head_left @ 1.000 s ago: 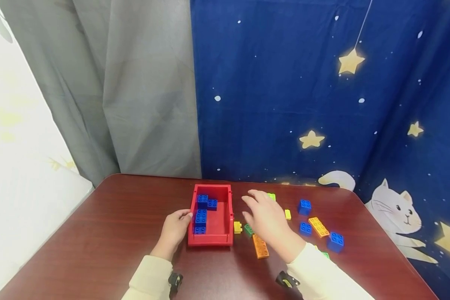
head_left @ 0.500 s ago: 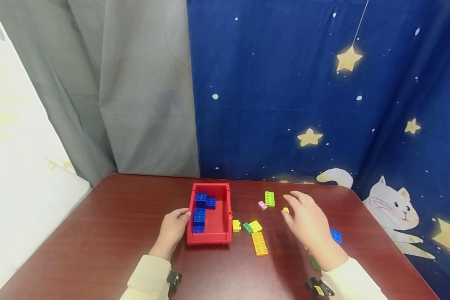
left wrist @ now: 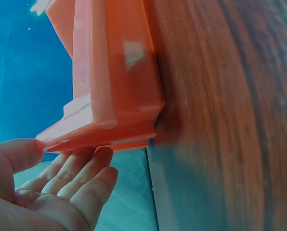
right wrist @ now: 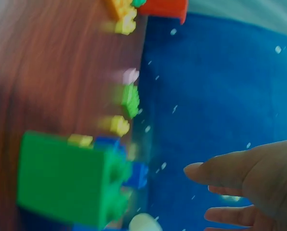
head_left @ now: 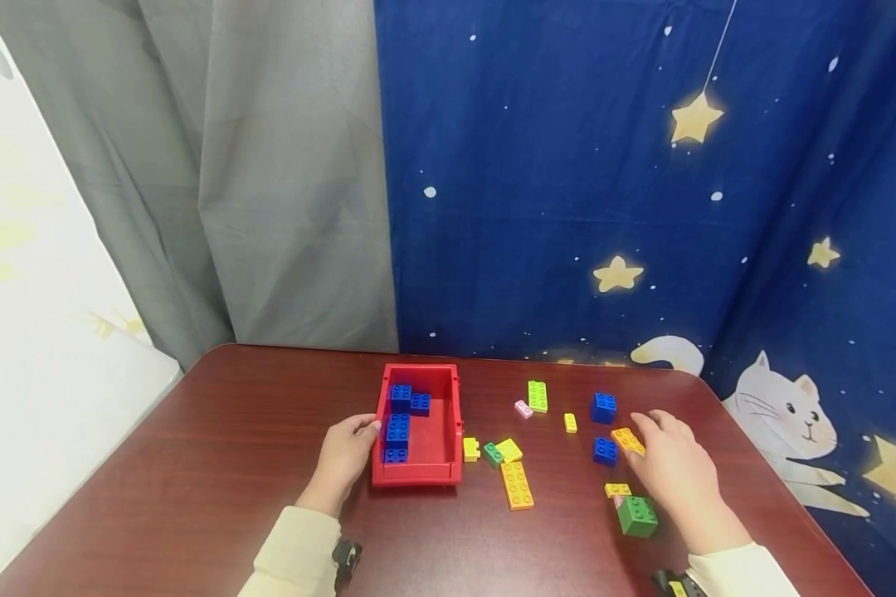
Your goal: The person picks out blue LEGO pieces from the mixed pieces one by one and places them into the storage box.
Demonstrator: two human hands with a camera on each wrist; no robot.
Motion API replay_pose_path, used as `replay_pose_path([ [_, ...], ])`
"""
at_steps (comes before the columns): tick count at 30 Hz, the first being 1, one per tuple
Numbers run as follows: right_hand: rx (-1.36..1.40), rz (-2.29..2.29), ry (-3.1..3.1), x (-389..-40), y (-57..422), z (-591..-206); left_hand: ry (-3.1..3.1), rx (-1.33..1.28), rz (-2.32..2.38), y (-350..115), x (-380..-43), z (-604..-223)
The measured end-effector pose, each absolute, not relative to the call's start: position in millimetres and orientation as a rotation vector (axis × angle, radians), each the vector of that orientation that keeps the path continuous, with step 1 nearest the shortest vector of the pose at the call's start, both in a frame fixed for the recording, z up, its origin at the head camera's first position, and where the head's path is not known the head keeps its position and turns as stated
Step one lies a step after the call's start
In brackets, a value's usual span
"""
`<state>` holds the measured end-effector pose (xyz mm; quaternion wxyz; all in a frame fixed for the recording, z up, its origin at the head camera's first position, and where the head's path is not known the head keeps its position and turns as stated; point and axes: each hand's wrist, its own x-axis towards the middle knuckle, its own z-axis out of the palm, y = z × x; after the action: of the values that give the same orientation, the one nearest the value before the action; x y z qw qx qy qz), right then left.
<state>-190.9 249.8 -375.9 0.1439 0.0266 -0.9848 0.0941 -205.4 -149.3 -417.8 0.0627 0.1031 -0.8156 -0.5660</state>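
Observation:
My left hand is at the left side of a red plastic box. In the left wrist view its thumb lies over the rim and its fingers are underneath, so the rim is pinched. Several blue toy bricks sit along the box's left side. On the right of the table, my right hand hovers with spread fingers and holds nothing. It partly covers an orange brick, and a blue brick lies just left of that. Nearer me stands a big green brick, also large in the right wrist view.
Between box and right hand lie a yellow piece, a small green brick, a long orange brick, a pink brick and a lime brick. Another blue brick stands farther back. Curtains hang behind the table.
My right hand has moved from beside the box across to the right, over the bricks there, uncovering the pink, lime and yellow ones. My left hand stays on the box's rim.

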Motion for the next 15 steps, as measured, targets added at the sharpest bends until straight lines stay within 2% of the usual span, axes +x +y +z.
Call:
replay_pose_path([
  [15, -0.068, 0.279, -2.999, -196.2, 285.9, -399.3, -2.474, 0.315, -1.707, -149.4, -206.5, -418.5],
])
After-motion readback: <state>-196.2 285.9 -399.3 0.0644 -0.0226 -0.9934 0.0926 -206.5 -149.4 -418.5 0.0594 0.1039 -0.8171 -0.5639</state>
